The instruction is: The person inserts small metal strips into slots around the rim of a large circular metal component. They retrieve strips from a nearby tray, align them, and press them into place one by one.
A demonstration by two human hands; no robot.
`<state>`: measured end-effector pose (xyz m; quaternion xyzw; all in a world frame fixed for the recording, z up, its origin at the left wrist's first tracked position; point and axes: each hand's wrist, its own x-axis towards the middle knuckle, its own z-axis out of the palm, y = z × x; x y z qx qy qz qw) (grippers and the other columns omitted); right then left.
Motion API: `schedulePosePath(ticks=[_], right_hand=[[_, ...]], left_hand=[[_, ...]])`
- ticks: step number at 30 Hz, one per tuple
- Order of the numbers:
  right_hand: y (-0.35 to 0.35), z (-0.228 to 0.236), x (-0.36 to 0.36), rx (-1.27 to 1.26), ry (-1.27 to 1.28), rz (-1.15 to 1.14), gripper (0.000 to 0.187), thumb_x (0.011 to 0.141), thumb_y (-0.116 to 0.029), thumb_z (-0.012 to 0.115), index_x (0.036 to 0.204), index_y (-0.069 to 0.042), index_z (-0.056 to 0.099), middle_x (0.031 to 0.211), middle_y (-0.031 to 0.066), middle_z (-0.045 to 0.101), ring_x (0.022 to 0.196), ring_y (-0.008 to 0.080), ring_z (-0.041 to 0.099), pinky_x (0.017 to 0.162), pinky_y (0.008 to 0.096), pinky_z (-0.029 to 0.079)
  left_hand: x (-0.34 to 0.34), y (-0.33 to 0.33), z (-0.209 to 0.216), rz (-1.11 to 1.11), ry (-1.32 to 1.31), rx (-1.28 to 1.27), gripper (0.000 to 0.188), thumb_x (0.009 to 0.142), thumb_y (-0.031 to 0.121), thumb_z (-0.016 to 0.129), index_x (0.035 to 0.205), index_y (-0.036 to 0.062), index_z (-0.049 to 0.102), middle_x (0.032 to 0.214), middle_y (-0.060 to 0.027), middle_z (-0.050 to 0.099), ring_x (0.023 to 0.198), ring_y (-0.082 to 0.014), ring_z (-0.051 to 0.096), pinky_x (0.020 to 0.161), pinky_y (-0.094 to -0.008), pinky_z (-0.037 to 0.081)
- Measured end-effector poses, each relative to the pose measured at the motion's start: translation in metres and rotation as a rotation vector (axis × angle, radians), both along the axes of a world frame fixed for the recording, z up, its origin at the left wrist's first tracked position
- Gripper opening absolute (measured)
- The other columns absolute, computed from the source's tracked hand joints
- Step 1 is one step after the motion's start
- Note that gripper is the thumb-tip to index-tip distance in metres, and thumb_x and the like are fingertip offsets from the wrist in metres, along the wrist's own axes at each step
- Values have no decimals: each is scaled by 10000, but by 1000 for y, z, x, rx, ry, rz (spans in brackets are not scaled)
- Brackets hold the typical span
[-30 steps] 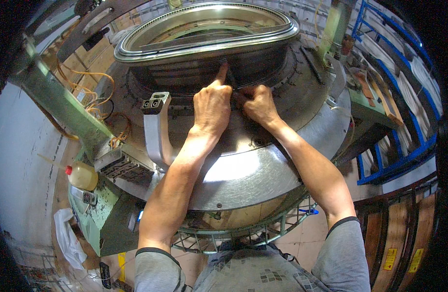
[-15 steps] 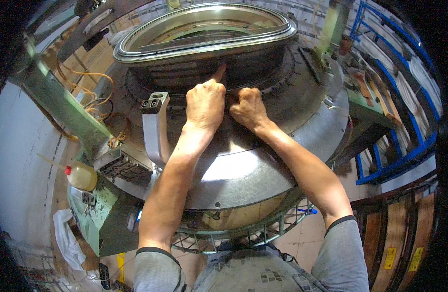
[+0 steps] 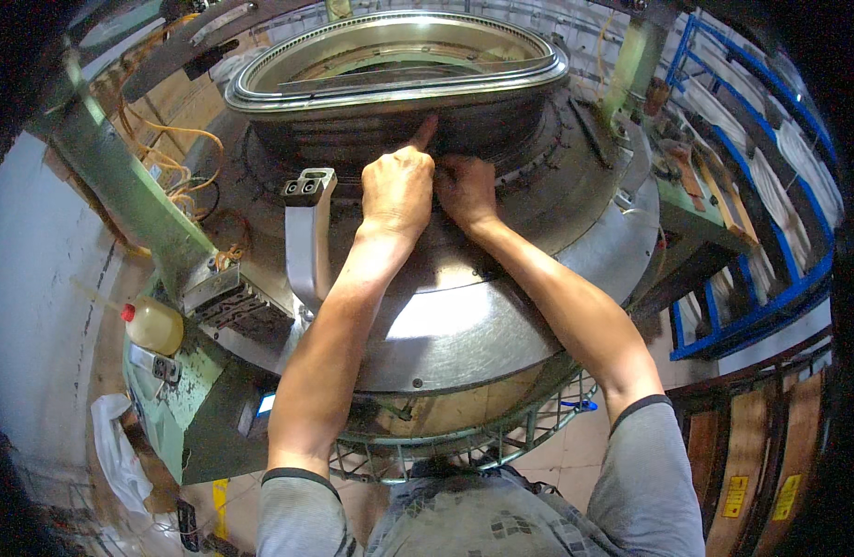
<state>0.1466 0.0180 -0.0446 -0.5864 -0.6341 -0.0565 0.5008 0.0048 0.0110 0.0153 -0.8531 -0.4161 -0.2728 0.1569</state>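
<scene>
A large round steel machine bed [image 3: 464, 320] lies in front of me, with a dark cylinder wall [image 3: 343, 139] rising from its middle under a shiny ring-shaped rim [image 3: 399, 100]. My left hand [image 3: 397, 190] is at the foot of that wall, its index finger stretched up against the dark surface and its other fingers curled under. Just to its right, my right hand [image 3: 469, 190] is closed, fingertips turned in toward the wall. What either hand grips, if anything, is hidden. Left of my left forearm stands an upright metal bracket [image 3: 308, 241] with a two-holed top.
Green machine posts rise at the left [image 3: 135, 200] and right [image 3: 636, 65]. Orange cables [image 3: 172, 167] hang behind the left post, near a plastic bottle [image 3: 156, 327] with a red cap. A blue rack [image 3: 770, 320] with white material stands at the right. Below the bed runs a metal lattice ring [image 3: 501, 450].
My right hand has moved up and in, closer to the cylinder wall and my left hand. My left index finger stays against the wall. The whole view has shifted slightly.
</scene>
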Motion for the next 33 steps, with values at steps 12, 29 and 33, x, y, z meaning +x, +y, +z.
schedulePosePath(ticks=[12, 29, 33], right_hand=[[8, 27, 15, 45, -316, -242, 280, 813, -397, 763, 782, -121, 731, 730, 166, 707, 692, 374, 715, 585, 474, 558], [6, 28, 10, -301, 1155, 740, 162, 926, -68, 647, 1058, -9, 719, 984, 77, 722, 830, 181, 669, 716, 318, 554], [0, 46, 3, -355, 1149, 631, 174, 949, -67, 624, 1089, -18, 715, 1009, 64, 722, 854, 179, 664, 742, 310, 545]], left_hand=[[3, 2, -7, 86, 58, -40, 83, 824, 53, 687, 797, 54, 766, 840, -161, 746, 804, -316, 764, 677, -408, 621], [-4, -16, 8, -39, -319, -13, 194, 686, -113, 646, 824, 18, 612, 1056, -151, 679, 888, -416, 698, 743, -511, 590], [-7, -22, 10, -58, -411, -15, 237, 679, -97, 647, 889, 14, 645, 1060, -163, 682, 934, -419, 686, 776, -498, 571]])
